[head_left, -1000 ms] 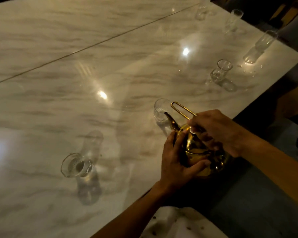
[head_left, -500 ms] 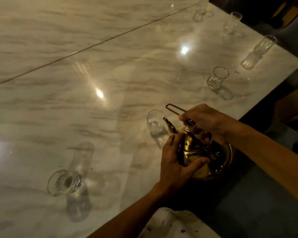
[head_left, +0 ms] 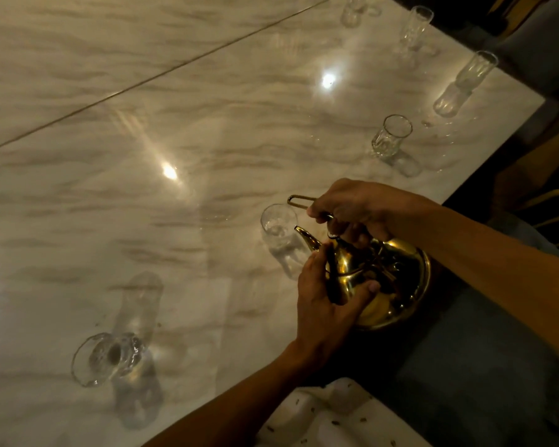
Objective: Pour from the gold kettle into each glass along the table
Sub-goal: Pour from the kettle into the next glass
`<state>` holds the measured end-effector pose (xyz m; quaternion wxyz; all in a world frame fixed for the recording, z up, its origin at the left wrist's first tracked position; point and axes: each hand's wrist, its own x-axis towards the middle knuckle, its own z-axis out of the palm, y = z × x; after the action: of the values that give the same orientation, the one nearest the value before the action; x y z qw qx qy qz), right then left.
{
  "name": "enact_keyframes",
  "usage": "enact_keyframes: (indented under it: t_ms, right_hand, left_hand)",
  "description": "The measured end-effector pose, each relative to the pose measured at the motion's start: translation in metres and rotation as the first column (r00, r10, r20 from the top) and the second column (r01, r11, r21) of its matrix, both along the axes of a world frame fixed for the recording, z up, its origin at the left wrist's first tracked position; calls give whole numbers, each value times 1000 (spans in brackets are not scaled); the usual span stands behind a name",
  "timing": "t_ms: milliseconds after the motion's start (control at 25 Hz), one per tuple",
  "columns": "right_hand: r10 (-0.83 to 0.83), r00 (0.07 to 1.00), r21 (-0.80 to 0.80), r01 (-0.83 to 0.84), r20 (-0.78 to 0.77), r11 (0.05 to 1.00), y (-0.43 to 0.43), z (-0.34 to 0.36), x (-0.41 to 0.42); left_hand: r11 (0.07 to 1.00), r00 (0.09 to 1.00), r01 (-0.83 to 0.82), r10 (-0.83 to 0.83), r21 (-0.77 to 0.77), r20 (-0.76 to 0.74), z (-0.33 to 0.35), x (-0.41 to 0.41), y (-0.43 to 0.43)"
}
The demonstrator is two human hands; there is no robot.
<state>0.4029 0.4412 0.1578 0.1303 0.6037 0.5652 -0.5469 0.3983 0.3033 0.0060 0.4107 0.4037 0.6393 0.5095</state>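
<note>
The gold kettle (head_left: 391, 279) is tipped over the table's near edge, its spout reaching the rim of a clear glass (head_left: 276, 229) that holds a little liquid. My right hand (head_left: 352, 208) grips the kettle's wire handle from above. My left hand (head_left: 323, 295) cups the kettle's body and lid from the left. Another glass (head_left: 108, 358) with liquid stands at the near left. Further right along the edge stand a short glass (head_left: 389, 138) and a tall glass (head_left: 465, 82).
The marble table (head_left: 175, 221) has a seam running diagonally across it. Two more glasses (head_left: 413, 29) stand at the far end. A chair with a grey seat (head_left: 484, 366) is below the kettle, and white cloth (head_left: 329, 417) lies at the bottom.
The view has drifted so the glasses sit lower and to the left. The kettle has tipped a bit more toward the glass, with both hands still on it.
</note>
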Motion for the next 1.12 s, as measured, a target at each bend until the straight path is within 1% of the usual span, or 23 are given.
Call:
enact_keyframes:
  t_ms: [280,520,680,920,1000,1120]
  right_hand:
    - [8,1000,12,-9,19,1000,5,5,-7]
    - [12,1000,-62,-12,-2,998,8,4,-10]
    - [18,1000,-39,-18,-12,999,8,4,-11]
    - [1,1000,-66,-1,-6,998,7,3,-12]
    - [1,1000,-43,-1,2,999,6,2,-12]
    - [-22,999,-118,18,-35,993,7,2,-12]
  left_hand:
    - [1000,1000,4,-4,-5,25,10,-3,5]
    - [999,997,-14,15,-29,70,12,-3,4]
    - [999,996,-19,22,-39,86,14,-4,2]
    - [999,994,-10,15,-52,106,13,-4,0]
    - [999,993,-12,17,-43,119,14,-5,-1]
    - [999,991,-16,20,-35,130,16,-5,-2]
